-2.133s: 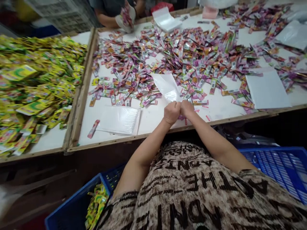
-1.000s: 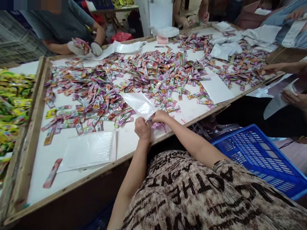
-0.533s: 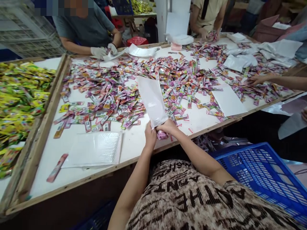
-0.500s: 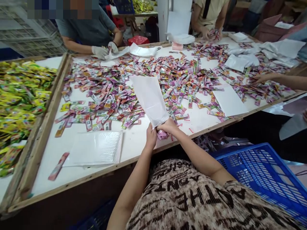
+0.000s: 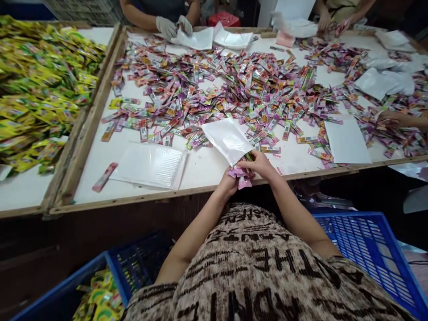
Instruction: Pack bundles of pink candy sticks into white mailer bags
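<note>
A white plastic mailing bag (image 5: 228, 139) slants away from me over the near part of the table, its near end at my hands. A bundle of small pink and purple sachets (image 5: 244, 177) sticks out at that end, toward my body. My left hand (image 5: 228, 182) is closed around the bundle from the left and below. From the right, my right hand (image 5: 261, 165) is closed at the bag's near edge, its fingers lying across the sachets. Part of the grip is hidden under the bag and bundle. Loose sachets (image 5: 261, 100) spread over the table beyond.
White padded mailers (image 5: 150, 165) lie at left, beside one pink sachet (image 5: 104, 177). A white sheet (image 5: 347, 139) lies at right. Wooden edging (image 5: 83, 120) separates yellow packets (image 5: 40, 98). Blue crates (image 5: 364, 245) stand below. Gloved hands (image 5: 174, 27) and another person's hand (image 5: 391, 119) work nearby.
The white bag has tipped down from a more raised position, and more of the sachet bundle shows at its near end. My right hand's fingers have shifted over the sachets. The view has tilted downward.
</note>
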The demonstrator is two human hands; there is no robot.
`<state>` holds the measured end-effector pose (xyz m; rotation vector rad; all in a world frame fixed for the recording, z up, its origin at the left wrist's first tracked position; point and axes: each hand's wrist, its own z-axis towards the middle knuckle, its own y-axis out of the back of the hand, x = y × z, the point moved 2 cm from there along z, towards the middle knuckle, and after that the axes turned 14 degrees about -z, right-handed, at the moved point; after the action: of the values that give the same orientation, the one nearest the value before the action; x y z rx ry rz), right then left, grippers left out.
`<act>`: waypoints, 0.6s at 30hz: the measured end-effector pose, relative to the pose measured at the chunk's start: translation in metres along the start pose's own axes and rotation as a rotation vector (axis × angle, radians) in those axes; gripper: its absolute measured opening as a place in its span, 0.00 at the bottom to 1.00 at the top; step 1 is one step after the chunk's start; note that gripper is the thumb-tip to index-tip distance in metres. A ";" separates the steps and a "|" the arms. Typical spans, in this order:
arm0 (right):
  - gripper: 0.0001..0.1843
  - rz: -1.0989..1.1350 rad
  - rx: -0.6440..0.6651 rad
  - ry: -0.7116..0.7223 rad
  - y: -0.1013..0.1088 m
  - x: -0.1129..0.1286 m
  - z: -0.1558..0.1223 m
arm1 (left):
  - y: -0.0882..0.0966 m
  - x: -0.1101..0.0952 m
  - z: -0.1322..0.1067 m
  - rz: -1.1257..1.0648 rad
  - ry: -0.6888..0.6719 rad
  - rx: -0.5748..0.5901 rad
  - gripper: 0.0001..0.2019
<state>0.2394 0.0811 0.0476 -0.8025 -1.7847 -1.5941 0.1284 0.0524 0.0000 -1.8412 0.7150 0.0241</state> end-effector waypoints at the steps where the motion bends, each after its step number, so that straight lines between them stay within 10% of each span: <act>1: 0.17 -0.019 -0.092 0.007 0.001 -0.001 -0.005 | 0.000 -0.002 -0.001 0.007 -0.010 0.007 0.19; 10: 0.35 -0.282 -0.001 0.015 -0.011 0.000 -0.035 | 0.003 0.001 -0.019 0.152 -0.096 0.045 0.24; 18: 0.19 -0.551 -0.160 -0.073 -0.012 0.011 -0.039 | -0.009 0.018 -0.033 -0.071 0.084 -0.059 0.18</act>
<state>0.2252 0.0412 0.0520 -0.4577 -2.0684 -2.0986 0.1370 0.0180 0.0144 -1.9320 0.7126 -0.0796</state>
